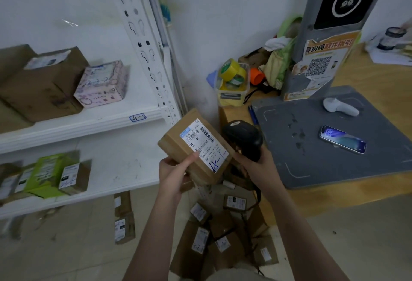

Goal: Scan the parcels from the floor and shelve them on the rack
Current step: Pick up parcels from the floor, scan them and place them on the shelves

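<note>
View from a head-worn camera, looking down at a person's two bare hands in front of a white metal rack [89,126]. The left hand [174,176] grips a small brown cardboard parcel [178,133] from below. Its thumb lies across the bottom edge of the white shipping label [201,144], which faces up and carries barcodes and blue handwriting. The right hand [256,164] is wrapped around the handle of a black scanner [244,138], held just beside the parcel's right edge.

Below the hands, a heap of labelled brown parcels [214,236] lies on the tiled floor [66,247].

To the left, the rack's upper shelf holds brown boxes and a pink patterned box [101,84], and a tag on its front edge reads "4-2". The lower shelf holds a green box [46,173] and more small parcels.

To the right, a wooden counter [334,196] carries a grey base plate [301,151]. A phone [342,139] and a white handheld device [341,107] rest on the plate.
</note>
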Demonstrator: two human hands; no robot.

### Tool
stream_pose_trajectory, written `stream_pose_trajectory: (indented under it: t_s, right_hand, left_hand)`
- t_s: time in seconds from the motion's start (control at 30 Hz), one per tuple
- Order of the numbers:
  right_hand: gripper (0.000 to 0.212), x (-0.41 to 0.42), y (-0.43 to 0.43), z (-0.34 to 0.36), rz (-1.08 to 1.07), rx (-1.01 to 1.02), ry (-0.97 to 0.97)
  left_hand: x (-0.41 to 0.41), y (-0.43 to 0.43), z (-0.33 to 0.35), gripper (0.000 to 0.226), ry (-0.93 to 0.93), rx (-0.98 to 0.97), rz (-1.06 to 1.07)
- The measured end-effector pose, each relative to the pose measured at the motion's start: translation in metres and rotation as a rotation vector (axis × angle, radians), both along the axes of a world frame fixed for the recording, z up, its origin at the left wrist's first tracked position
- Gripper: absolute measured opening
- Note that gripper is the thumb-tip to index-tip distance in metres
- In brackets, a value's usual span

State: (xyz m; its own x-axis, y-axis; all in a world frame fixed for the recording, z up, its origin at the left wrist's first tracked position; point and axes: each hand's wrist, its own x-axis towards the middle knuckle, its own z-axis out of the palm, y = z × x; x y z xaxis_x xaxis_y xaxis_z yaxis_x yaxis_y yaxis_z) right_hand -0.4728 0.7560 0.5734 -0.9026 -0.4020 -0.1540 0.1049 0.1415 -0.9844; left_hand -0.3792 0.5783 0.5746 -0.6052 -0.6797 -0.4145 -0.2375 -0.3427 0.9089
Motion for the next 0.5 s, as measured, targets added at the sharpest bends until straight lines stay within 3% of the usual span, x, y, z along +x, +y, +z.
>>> stream_pose_trajectory:
  t_s: [0.1, 0.17, 0.33, 0.5]
  right_hand:
    - [0.004, 0.013, -0.003, 0.008, 0.091, 0.002, 0.011]
    - [0.011, 0.021, -0.005, 0.011, 0.136, 0.03, 0.031]
    - [0.025, 0.038, -0.012, 0.008, 0.21, 0.104, 0.073]
    - [0.021, 0.046, -0.015, 0.004, 0.208, 0.101, 0.049]
  left_hand:
    - [0.0, 0.0, -0.004, 0.059, -0.001, -0.012, 0.008]
    - [0.002, 0.002, -0.007, 0.076, -0.006, -0.014, 0.003]
    - [0.01, 0.008, -0.011, 0.072, -0.02, -0.031, -0.005]
    - [0.017, 0.004, -0.018, 0.077, -0.019, -0.036, 0.035]
